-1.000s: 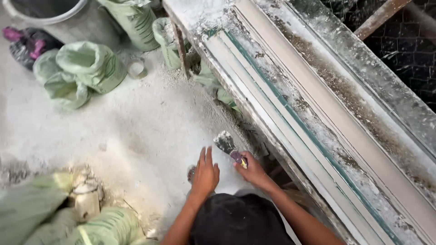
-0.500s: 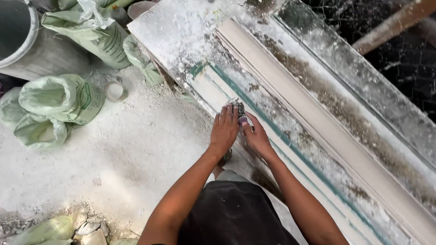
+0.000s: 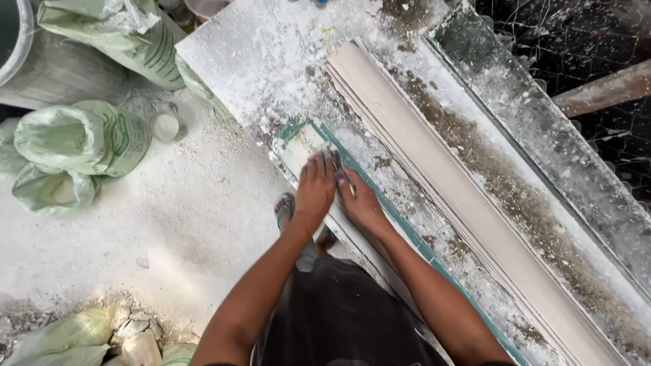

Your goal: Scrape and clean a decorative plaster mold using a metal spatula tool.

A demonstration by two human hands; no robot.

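My left hand (image 3: 316,186) lies flat, fingers together, on the near end of a long white plaster moulding strip (image 3: 302,144) with a green edge, on a powder-covered workbench (image 3: 258,54). My right hand (image 3: 358,200) sits right beside it and grips a small brush (image 3: 341,169), whose thin handle pokes out between the two hands. The brush head is mostly hidden under the fingers. A wider beige moulding (image 3: 434,163) runs diagonally along the bench to the right of my hands.
Green-white sacks (image 3: 74,146) lie on the dusty floor at left, another sack (image 3: 115,34) leans by a grey tub (image 3: 20,41). A small white cup (image 3: 165,127) stands near the sacks. My sandalled foot (image 3: 285,209) shows below the bench edge. Wire mesh (image 3: 583,41) fills the top right.
My hands rose from the floor up onto the bench, carrying the brush. They now rest on the end of the white strip, and the view has shifted along the bench.
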